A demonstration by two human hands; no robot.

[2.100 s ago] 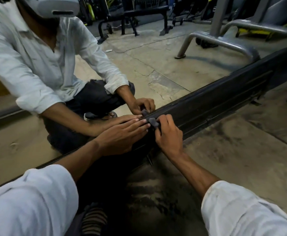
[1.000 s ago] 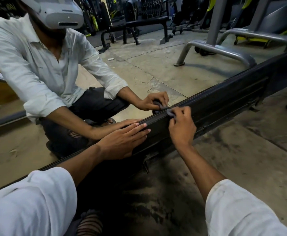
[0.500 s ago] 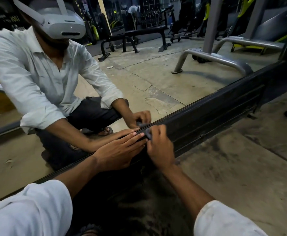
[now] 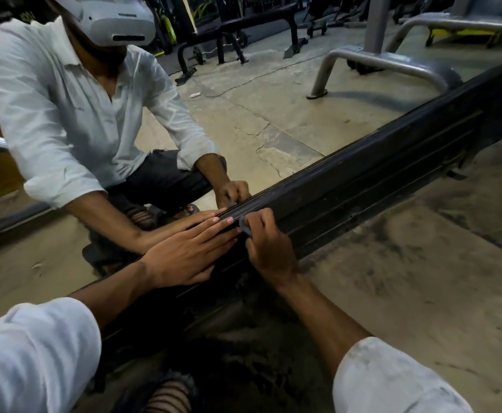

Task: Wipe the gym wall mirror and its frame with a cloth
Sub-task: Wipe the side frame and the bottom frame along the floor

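The wall mirror (image 4: pixel 273 108) fills the upper left and reflects me crouching. Its dark bottom frame (image 4: pixel 363 174) runs diagonally from lower left to upper right. My left hand (image 4: pixel 184 251) lies flat on the frame with straight fingers reaching the mirror's edge. Just right of it, my right hand (image 4: pixel 269 242) pinches a small grey cloth (image 4: pixel 245 226) against the frame's top lip. Most of the cloth is hidden inside the fingers.
Dusty concrete floor (image 4: pixel 407 278) spreads to the right of the frame. The mirror reflects a grey machine leg (image 4: pixel 378 61) and a black bench (image 4: pixel 243 28). My foot in a sandal (image 4: pixel 169 397) sits at the bottom edge.
My right hand slid the cloth right along the frame, then back left beside my left hand, where it stays. My left hand has kept its place on the frame.
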